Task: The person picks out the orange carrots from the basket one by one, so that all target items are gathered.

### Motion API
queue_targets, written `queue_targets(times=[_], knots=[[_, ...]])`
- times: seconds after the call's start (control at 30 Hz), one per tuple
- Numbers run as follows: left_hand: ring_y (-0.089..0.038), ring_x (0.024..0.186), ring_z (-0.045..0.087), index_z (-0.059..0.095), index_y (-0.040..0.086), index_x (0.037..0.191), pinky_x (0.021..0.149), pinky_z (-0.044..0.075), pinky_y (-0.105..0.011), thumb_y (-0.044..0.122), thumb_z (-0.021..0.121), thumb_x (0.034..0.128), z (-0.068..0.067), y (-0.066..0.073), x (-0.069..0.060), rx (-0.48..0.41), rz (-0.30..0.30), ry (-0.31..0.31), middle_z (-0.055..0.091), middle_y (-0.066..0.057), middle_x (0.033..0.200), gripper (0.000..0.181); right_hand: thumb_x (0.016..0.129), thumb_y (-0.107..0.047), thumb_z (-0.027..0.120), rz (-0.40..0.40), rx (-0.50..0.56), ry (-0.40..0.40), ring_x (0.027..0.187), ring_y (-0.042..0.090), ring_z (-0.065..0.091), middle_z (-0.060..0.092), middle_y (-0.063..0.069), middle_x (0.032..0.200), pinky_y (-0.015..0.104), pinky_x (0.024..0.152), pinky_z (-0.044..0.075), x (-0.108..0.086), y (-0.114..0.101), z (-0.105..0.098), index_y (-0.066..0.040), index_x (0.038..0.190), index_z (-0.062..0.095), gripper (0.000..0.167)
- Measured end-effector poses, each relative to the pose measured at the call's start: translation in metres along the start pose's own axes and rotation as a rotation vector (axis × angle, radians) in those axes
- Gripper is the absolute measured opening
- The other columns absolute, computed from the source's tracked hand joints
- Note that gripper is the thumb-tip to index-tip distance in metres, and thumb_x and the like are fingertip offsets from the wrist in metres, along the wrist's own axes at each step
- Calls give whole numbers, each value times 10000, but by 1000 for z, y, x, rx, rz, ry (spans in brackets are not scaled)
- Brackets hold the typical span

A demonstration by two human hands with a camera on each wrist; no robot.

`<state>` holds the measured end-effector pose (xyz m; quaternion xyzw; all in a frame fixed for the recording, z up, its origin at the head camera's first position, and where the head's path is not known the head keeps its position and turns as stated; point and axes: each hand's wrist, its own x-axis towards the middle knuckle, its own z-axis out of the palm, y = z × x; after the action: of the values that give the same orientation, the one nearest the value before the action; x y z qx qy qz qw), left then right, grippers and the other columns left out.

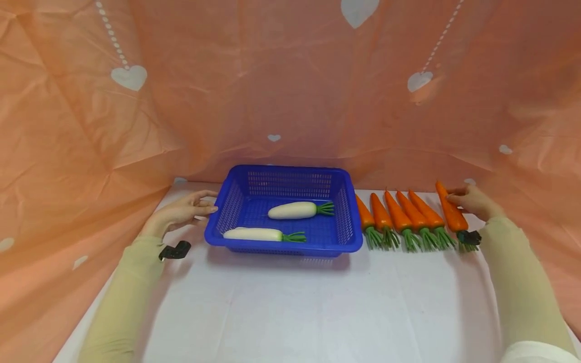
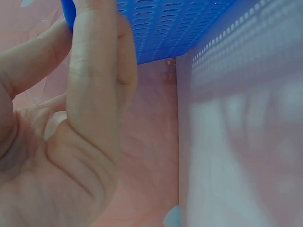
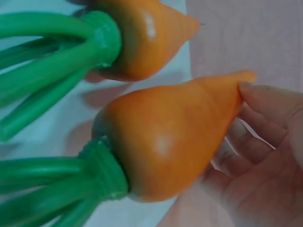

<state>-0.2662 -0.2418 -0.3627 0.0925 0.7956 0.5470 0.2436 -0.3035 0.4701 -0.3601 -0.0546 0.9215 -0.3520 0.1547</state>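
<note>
A blue plastic basket (image 1: 281, 247) stands on the white surface with two white radishes in it, one farther back (image 1: 292, 210) and one along the near wall (image 1: 252, 234). At its left side my left hand (image 1: 183, 209) grips the rim with thumb and fingers; the fingertips are partly hidden in the left wrist view. On the far right my right hand (image 1: 474, 201) holds an orange carrot (image 3: 161, 137) near its thin end, thumb on one side and fingers beyond. That carrot's green stalks (image 3: 47, 189) point toward me, partly hidden by a black wrist strap in the head view.
Several more carrots (image 1: 399, 212) lie in a row between the basket and my right hand, green stalks toward me. An orange cloth (image 1: 290, 101) with pale hearts hangs behind the white tabletop (image 1: 290, 307) and along both sides.
</note>
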Motion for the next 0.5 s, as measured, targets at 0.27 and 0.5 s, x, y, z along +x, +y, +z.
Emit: queue_targets(times=[0.27,0.5], knots=[[-256,1048,574,165,24,1491,868,489,-419,200,563,982,-1,2,1,3,0,2,397,-290,1376,670,1020,-143,447,37,-7,-44,1081,429,504,340,434,1309,517,920,448,4,4,6,258,1322,284,528],[-224,1009,598,187,19,1479,890,475,-464,152,561,980,2,-2,1,-45,2,4,468,-251,1283,638,1013,-128,442,49,-31,-72,1082,437,509,347,438,1297,515,932,438,6,4,9,270,1301,292,513]])
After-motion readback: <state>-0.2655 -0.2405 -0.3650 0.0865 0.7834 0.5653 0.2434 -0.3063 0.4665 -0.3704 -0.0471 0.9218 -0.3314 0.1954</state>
